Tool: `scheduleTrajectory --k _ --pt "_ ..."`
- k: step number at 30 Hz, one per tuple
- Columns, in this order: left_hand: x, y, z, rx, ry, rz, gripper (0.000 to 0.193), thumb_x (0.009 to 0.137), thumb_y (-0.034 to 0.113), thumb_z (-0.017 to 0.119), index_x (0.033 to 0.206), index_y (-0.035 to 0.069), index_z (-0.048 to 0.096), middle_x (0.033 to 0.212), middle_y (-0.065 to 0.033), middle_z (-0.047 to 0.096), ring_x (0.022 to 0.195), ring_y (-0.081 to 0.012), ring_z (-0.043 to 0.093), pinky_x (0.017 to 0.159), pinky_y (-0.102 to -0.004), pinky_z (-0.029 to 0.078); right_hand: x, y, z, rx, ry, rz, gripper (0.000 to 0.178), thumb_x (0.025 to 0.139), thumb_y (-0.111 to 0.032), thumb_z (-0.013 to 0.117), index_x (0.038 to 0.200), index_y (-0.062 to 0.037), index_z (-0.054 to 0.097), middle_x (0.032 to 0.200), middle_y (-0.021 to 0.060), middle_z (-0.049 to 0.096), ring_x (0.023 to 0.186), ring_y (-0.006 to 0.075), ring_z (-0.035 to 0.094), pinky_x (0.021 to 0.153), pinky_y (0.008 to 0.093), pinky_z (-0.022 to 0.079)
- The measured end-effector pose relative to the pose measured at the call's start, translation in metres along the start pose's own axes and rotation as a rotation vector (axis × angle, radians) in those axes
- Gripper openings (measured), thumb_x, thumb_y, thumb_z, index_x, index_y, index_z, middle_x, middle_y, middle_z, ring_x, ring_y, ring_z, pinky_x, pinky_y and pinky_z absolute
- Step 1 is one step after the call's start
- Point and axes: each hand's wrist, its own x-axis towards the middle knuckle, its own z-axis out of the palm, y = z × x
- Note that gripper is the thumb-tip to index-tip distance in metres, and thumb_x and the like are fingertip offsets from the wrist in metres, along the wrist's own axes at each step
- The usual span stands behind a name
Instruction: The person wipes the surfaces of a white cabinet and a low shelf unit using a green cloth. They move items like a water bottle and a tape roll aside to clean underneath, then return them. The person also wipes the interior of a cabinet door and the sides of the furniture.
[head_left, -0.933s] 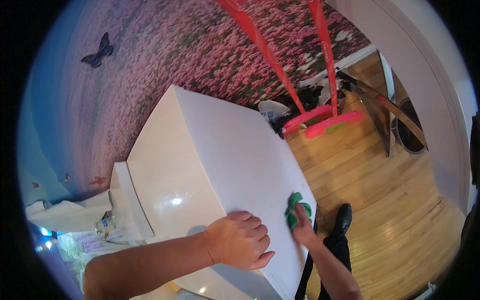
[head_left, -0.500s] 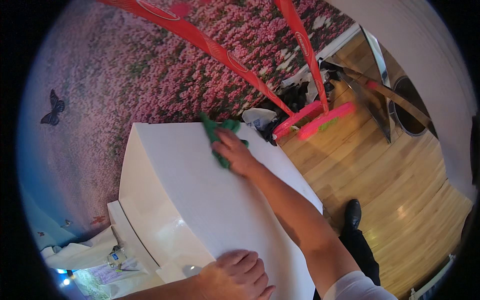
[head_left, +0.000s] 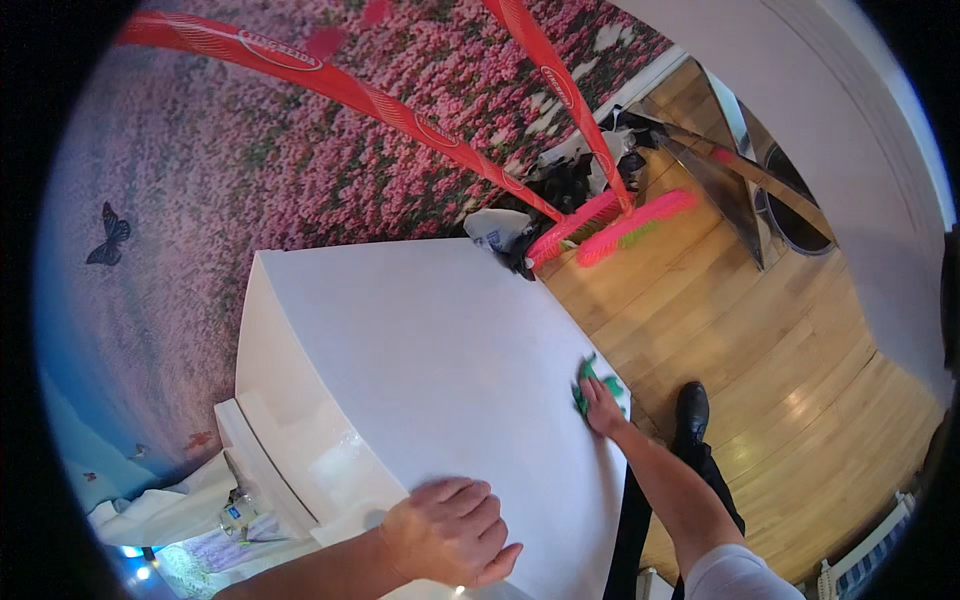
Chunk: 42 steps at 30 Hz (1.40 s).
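Observation:
My right hand [head_left: 601, 408] presses a crumpled green cloth [head_left: 585, 372] against the right edge of a white, smooth, box-shaped appliance [head_left: 430, 350]. The cloth bunches out past the fingers on both sides. My left hand [head_left: 450, 530] is closed in a fist at the near left edge of that white surface. Its palm side is hidden, so I cannot see whether anything is inside it.
Two red-handled brooms [head_left: 650, 225] with pink heads lean at the flower-patterned wall [head_left: 380, 170]. Beside them lie black and white plastic bags [head_left: 505, 228]. A bin [head_left: 795, 205] stands on the wooden floor [head_left: 760, 340]. A black shoe [head_left: 691, 410] is to the right.
My right hand has moved the green cloth from the far edge of the white surface toward me, to its right edge. My left hand stays closed at nearly the same spot.

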Motion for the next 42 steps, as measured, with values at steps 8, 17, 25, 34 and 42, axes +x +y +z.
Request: scheduleTrajectory --k 8,17,25,34,42 --pt "-0.016 0.005 0.01 0.02 0.024 -0.047 0.034 0.081 0.034 0.074 0.059 0.014 0.057 0.07 -0.0019 0.062 0.078 -0.0216 0.067 0.079 -0.0333 0.056 -0.051 -0.276 -0.143 0.346 -0.05 -0.284 0.065 0.108 -0.035 0.056 0.151 0.013 0.046 0.158 0.0365 0.043 0.151 0.0551 0.035 0.128 0.0576 0.025" --pt "0.005 -0.004 0.002 0.018 -0.03 0.02 0.029 0.079 0.028 0.073 0.061 0.009 0.061 0.077 -0.0066 0.071 0.08 -0.0241 0.074 0.075 -0.036 0.06 0.186 -0.187 -0.055 0.445 0.016 -0.115 0.069 0.109 -0.049 0.053 0.151 0.0057 0.053 0.16 0.0296 0.047 0.151 0.0432 0.041 0.127 0.0451 0.032" --pt "-0.007 -0.018 -0.005 0.05 -0.171 0.042 0.026 0.089 0.025 0.065 0.082 0.002 0.074 0.096 -0.015 0.076 0.095 -0.0313 0.075 0.087 -0.0439 0.061 0.101 0.017 -0.014 0.369 -0.152 0.475 0.081 0.107 -0.061 0.046 0.155 0.0032 0.05 0.161 0.0287 0.047 0.154 0.0398 0.041 0.128 0.0442 0.031" --pt "-0.005 0.002 0.011 -0.065 0.089 -0.003 0.024 0.074 0.018 0.074 0.059 0.01 0.057 0.069 -0.0076 0.064 0.073 -0.0258 0.071 0.07 -0.0366 0.058 -0.096 -0.026 -0.052 0.302 -0.08 0.426 0.061 0.114 -0.044 0.034 0.138 0.0046 0.062 0.148 0.0322 0.057 0.141 0.0477 0.047 0.122 0.0492 0.035" --pt "-0.012 0.014 0.003 -0.026 0.065 -0.04 0.013 0.069 0.012 0.071 0.063 0.008 0.061 0.07 -0.008 0.067 0.065 -0.0283 0.068 0.062 -0.0399 0.054 -0.182 -0.307 -0.179 0.392 -0.092 0.074 0.064 0.113 -0.04 0.043 0.154 0.0083 0.048 0.163 0.0316 0.043 0.156 0.0503 0.031 0.131 0.0558 0.022"
